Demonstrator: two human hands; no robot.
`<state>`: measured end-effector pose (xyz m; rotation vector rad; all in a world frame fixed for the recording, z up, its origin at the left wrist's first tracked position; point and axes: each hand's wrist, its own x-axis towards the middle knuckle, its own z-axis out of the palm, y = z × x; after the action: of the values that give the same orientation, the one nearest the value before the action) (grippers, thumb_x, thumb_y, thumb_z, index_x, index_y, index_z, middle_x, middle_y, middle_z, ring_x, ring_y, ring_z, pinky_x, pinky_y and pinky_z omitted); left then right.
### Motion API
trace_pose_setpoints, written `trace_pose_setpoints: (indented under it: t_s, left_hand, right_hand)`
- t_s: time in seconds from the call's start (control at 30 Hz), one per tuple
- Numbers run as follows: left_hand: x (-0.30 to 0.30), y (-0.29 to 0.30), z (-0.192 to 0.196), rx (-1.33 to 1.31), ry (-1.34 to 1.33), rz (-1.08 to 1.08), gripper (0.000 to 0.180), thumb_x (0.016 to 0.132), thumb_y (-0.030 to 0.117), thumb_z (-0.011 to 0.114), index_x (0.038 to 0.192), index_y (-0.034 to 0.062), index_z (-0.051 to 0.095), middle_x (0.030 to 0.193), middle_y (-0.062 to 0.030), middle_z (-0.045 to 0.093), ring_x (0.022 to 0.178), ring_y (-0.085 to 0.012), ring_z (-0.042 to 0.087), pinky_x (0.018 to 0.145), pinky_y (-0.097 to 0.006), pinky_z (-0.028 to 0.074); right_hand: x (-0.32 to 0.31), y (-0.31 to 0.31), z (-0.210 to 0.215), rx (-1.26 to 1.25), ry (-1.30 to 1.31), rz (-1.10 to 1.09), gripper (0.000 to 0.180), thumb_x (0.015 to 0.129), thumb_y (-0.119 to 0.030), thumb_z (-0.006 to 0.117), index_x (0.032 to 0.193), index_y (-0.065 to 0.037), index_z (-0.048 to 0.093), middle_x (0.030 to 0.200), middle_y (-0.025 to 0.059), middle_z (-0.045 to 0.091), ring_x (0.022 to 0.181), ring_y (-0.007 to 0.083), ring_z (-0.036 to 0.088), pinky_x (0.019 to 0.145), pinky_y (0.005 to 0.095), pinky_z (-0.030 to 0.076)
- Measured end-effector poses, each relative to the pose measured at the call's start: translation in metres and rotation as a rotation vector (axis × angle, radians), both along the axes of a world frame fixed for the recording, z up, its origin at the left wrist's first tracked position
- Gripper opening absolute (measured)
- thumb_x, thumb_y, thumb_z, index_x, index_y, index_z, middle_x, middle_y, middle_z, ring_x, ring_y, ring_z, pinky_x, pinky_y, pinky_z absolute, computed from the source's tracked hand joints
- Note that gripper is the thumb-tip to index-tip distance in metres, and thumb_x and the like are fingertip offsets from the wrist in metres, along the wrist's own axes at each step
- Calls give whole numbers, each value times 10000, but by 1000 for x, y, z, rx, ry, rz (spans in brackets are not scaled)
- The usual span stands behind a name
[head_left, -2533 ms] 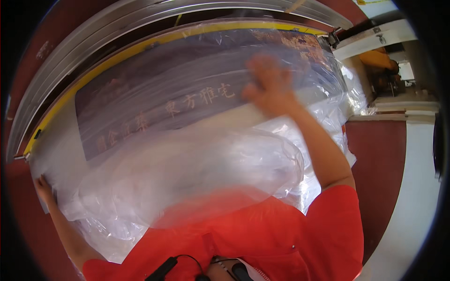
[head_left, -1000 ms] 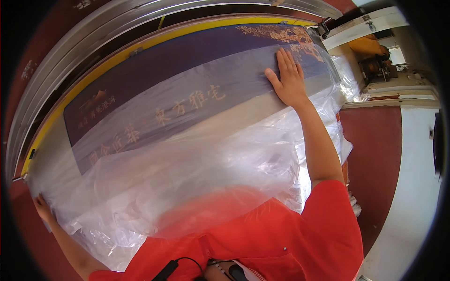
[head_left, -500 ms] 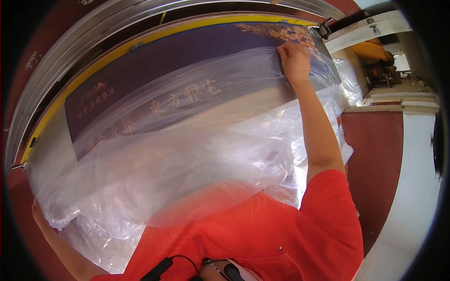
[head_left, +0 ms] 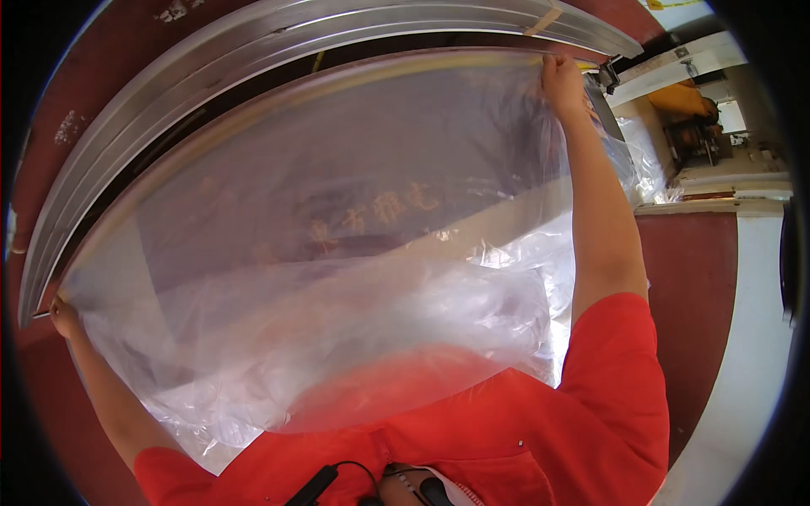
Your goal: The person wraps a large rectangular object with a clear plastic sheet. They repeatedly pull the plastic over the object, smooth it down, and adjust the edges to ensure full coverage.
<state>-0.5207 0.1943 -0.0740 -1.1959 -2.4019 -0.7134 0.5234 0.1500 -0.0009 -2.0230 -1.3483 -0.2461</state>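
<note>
Translucent plastic film (head_left: 380, 295), smooth at the far side, crinkled and glossy nearer, spreads over the dark flat panel (head_left: 337, 143) with gold characters, its long axis left to right, rising rightward. Beyond curves a ribbed silver metal rail (head_left: 354, 23). Right grip (head_left: 553, 63) pinches the film's far-right edge; left grip (head_left: 59, 310), its far-left edge
</note>
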Motion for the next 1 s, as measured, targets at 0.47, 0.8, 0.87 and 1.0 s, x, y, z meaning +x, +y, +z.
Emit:
trace_pose_setpoints:
  t_s: [0.47, 0.8, 0.87, 1.0]
  left_hand:
    - [-29, 39, -29, -528, 442, -71, 420, 819, 355, 304, 939, 12, 515, 725, -177, 558, 677, -310, 554, 568, -398, 417]
    - [-47, 34, -36, -641, 579, -12, 296, 801, 217, 350, 955, 3, 484, 816, -173, 566, 735, -304, 561, 626, -380, 442]
    - [-56, 46, -35, -691, 666, -32, 274, 797, 189, 360, 958, 2, 478, 834, -172, 567, 746, -302, 562, 637, -377, 447]
    - [-83, 45, 0, 215, -1450, -539, 348, 804, 195, 389, 1083, -10, 429, 1057, -161, 489, 971, -271, 475, 824, -342, 363]
  right_hand:
    - [-9, 20, -25, 108, 169, -271, 468, 749, -394, 357, 895, 10, 542, 897, 229, 537, 869, 351, 504, 757, 382, 376]
    - [-20, 19, -19, 8, 295, -313, 480, 739, -334, 246, 923, 6, 529, 948, 238, 511, 912, 393, 459, 792, 403, 345]
    - [-4, 22, -26, 63, 276, -274, 464, 731, -333, 276, 888, 18, 535, 919, 234, 524, 897, 379, 475, 775, 394, 353]
    - [-8, 23, -18, 142, 495, -154, 416, 725, -331, 354, 840, 23, 541, 845, 204, 551, 793, 332, 519, 721, 365, 380]
